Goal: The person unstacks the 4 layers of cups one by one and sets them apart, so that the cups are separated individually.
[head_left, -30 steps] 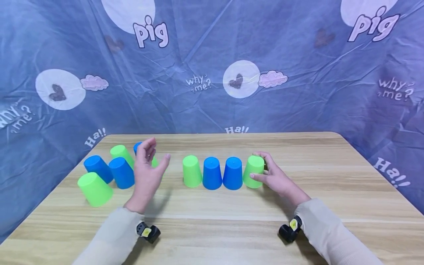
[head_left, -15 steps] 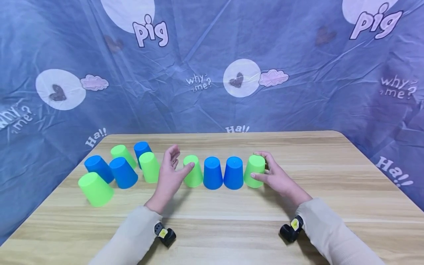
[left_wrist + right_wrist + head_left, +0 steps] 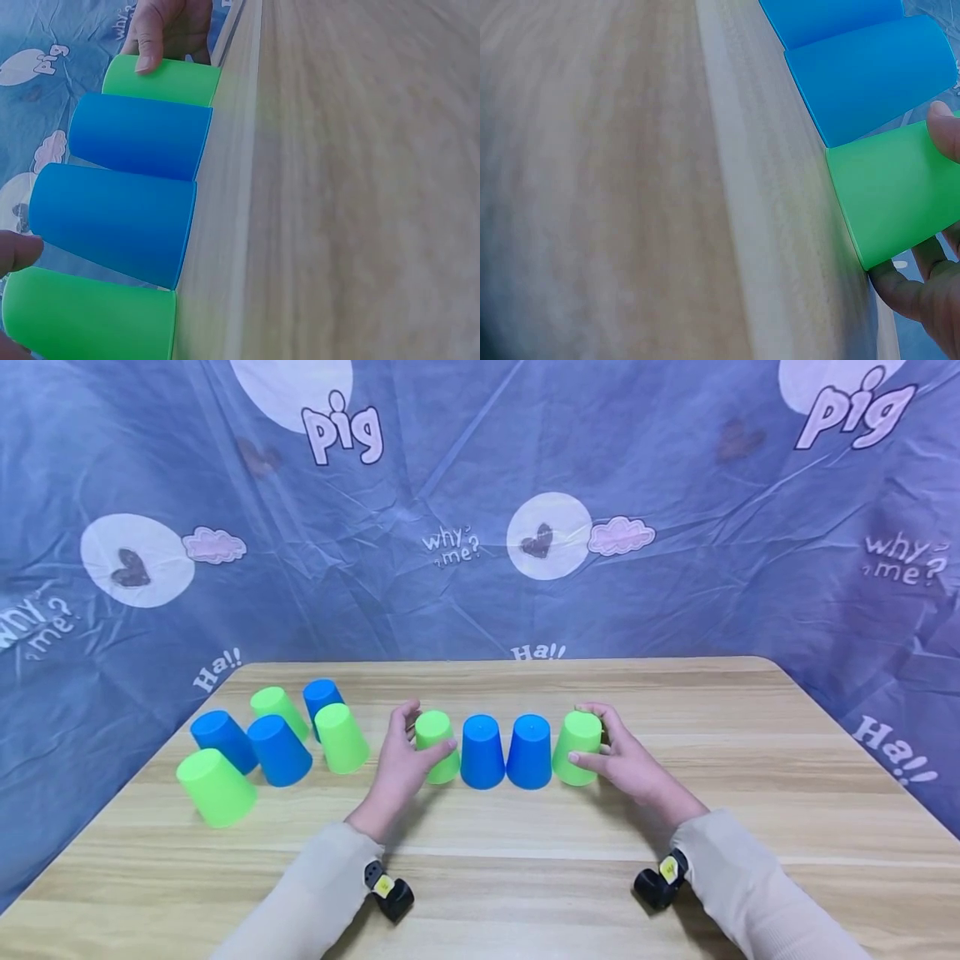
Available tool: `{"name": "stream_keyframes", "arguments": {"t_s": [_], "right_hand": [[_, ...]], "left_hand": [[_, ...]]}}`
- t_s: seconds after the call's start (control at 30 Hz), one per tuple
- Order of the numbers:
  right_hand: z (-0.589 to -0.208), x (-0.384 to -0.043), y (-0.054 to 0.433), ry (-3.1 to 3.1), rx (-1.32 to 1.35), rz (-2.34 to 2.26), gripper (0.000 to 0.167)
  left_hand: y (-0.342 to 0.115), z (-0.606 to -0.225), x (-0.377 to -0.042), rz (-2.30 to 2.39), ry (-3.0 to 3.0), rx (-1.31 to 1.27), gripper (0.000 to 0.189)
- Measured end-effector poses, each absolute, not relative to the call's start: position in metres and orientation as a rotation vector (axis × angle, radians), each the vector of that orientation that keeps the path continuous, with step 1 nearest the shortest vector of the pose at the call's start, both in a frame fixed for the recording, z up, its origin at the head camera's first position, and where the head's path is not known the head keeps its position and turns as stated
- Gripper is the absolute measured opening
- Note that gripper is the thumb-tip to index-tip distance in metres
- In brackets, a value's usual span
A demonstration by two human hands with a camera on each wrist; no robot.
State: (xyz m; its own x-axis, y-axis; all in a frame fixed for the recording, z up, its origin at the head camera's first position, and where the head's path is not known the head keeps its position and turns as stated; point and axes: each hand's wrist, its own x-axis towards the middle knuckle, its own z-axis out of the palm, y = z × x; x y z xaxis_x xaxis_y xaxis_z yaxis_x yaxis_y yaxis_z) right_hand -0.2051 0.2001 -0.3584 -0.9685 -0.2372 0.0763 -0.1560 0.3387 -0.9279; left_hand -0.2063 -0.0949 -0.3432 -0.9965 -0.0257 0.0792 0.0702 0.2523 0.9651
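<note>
Four-in-line is avoided here: in the head view an upside-down row has a green cup (image 3: 433, 735) at its left end, a blue cup (image 3: 482, 752) and another blue cup (image 3: 528, 752) in the middle, and a second green cup (image 3: 577, 747) at its right end. My left hand (image 3: 405, 764) is round the left green cup, thumb in front and fingers behind. On the right end cup, my right hand (image 3: 622, 760) holds with its thumb across the front. The right wrist view shows that thumb (image 3: 945, 131) on the green side wall.
Left of the row stand several more upturned cups, among them a near green cup (image 3: 216, 787), a blue cup (image 3: 279, 750) and a green cup (image 3: 341, 739). All are on the wooden table (image 3: 495, 877). A printed blue cloth (image 3: 480, 602) hangs behind it.
My left hand has moved right, from beside the left cluster to the green cup at the row's left end, and closed round it. The right hand stays on its cup.
</note>
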Motion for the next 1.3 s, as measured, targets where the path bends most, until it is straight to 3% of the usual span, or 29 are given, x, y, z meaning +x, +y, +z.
{"name": "stream_keyframes", "arguments": {"t_s": [0.57, 1.3], "right_hand": [[-0.36, -0.206, 0.201, 2.515, -0.388, -1.733, 0.066], [-0.359, -0.206, 0.2, 2.513, -0.385, -1.728, 0.066]], "left_hand": [[-0.095, -0.352, -0.209, -1.855, -2.494, -0.035, 0.064], [-0.107, -0.353, -0.223, -1.752, -2.537, 0.071, 0.065]]}}
